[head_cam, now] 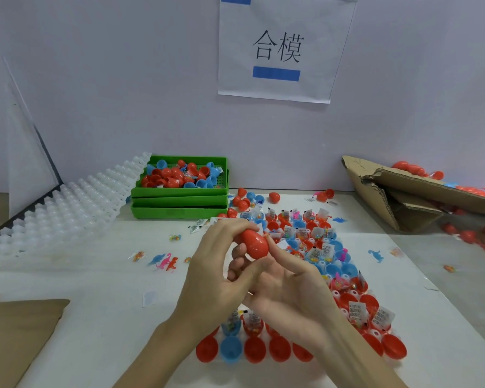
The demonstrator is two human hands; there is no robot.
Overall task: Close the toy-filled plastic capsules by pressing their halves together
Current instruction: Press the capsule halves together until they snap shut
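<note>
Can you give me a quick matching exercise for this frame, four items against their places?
Items:
1. red capsule
2. green trays
3. cardboard box
4. empty white tray

Places:
A. tipped over at the far right
B. held between both hands
C. leaning at the far left
D. stacked by the back wall, left of centre

Pairs: 1-B, 2-D, 3-A, 4-C. The left hand and right hand both grip the capsule.

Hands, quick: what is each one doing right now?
Left hand: closed around the red egg-shaped capsule, fingers over its top.
Right hand: closed on the same capsule from below and the side.
</note>
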